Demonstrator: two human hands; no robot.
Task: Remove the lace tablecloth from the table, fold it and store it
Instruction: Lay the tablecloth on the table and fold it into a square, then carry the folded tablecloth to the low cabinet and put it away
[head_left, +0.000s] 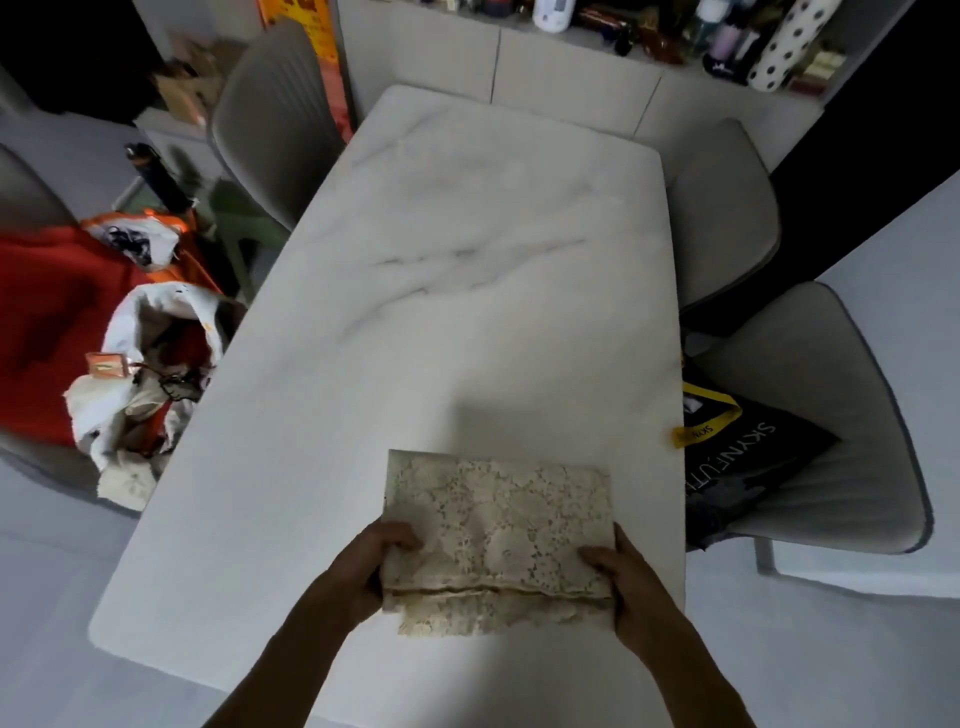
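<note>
Gripping the folded lace tablecloth (496, 525) at its near corners, left hand (376, 566) and right hand (626, 574) pinch it between thumb and curled fingers above the marble table (467, 260); keeping even tension should stop layers slipping before storage.

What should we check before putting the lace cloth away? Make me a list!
1. Lace tablecloth off the table: ok, marble top is bare.
2. Folded into a neat rectangle: not ok, a ragged edge hangs out along the near side.
3. Left hand grips the left edge: ok.
4. Right hand grips the right edge: ok.
5. Storage spot ready: cannot tell, none shown.
6. Clear way around the grey chair: cannot tell.
</note>
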